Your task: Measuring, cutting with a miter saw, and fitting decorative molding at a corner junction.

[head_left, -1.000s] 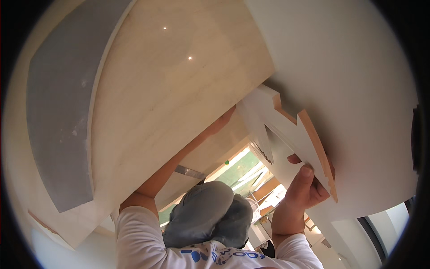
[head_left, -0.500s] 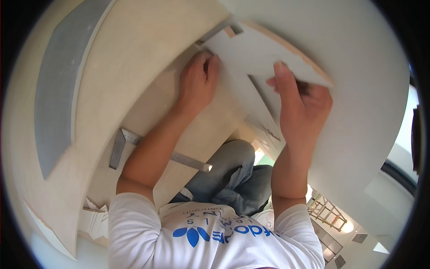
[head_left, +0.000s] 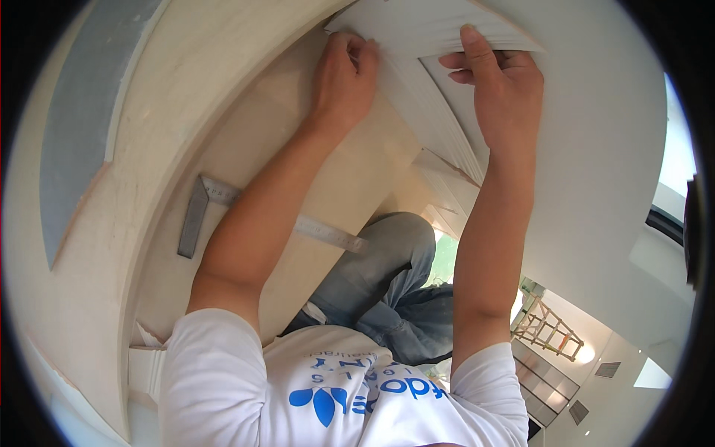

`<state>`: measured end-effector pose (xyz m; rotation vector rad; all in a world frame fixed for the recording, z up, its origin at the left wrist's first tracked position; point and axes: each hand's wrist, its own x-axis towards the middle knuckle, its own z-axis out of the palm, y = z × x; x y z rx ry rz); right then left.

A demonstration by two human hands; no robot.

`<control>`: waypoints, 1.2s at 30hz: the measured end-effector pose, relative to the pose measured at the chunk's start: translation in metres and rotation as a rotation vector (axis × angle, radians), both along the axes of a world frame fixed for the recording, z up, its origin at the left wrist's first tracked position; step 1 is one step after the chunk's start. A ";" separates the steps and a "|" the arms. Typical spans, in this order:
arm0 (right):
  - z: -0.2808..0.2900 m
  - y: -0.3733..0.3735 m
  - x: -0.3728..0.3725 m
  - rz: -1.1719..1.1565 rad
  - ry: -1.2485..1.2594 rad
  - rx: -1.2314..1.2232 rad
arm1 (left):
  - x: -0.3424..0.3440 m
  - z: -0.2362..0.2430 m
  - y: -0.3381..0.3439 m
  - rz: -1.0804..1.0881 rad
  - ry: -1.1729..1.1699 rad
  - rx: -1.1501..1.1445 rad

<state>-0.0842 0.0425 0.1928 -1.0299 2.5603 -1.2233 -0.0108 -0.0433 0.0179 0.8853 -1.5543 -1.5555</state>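
My right hand grips the cut white board piece at the upper right, its thumb along the face and two fingertips showing at the left. My left hand is closed, fingers curled at the left edge of that piece, their tips hidden. Below it, my left forearm crosses over a metal carpenter's square lying on the beige board. Several narrow white strips run down between my hands, along the large curved white surface.
A long grey piece lies on the curved beige ledge at the left. My bent jeans-clad knees are below. At the lower right are a wooden ladder, a lit room and a window at the rim.
Both hands and the white piece have moved upward and farther from my body. My left arm has come out into view, and the piece now lies flatter against the white surface.
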 end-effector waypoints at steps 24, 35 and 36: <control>-0.014 -0.011 0.003 0.075 0.001 -0.142 | 0.005 0.001 -0.001 0.004 0.064 0.185; -0.015 -0.023 0.017 -0.154 0.291 0.060 | -0.007 -0.004 0.002 0.037 0.240 0.190; -0.011 -0.022 0.018 -0.203 0.374 0.198 | -0.007 -0.003 0.002 0.027 0.244 0.191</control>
